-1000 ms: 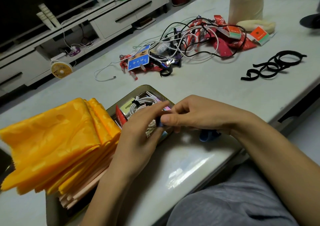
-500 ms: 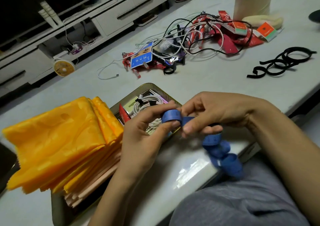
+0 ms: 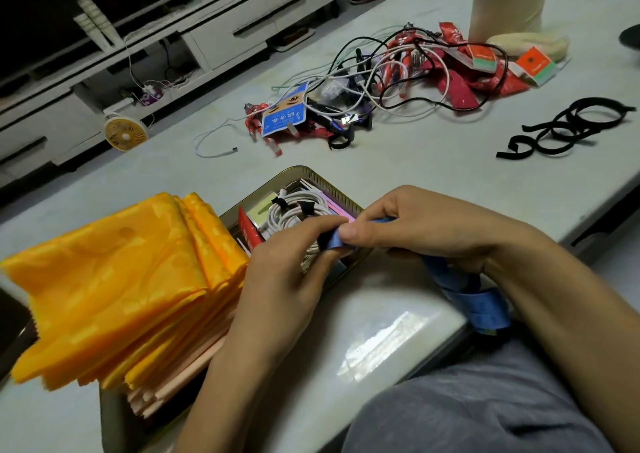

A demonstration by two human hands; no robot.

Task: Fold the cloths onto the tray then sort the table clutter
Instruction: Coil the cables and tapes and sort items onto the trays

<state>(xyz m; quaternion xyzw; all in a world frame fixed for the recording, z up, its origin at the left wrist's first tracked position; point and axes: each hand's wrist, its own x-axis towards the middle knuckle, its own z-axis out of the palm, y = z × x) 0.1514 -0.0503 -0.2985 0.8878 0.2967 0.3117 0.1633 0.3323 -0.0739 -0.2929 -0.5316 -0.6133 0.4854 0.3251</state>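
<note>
Clutter-sorting step: our left grip (image 3: 287, 279) and right grip (image 3: 426, 227) both pinch the blue strap (image 3: 483, 308) at the tabletop's (image 3: 381, 331) near edge; next we likely coil it tight.

Table (image 3: 415, 182) bears tray (image 3: 306, 169), cables (image 3: 381, 83) (tangled).

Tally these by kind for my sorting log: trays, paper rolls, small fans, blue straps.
Tray: 1
Paper roll: 1
Small fan: 1
Blue strap: 1
Total: 4
</note>
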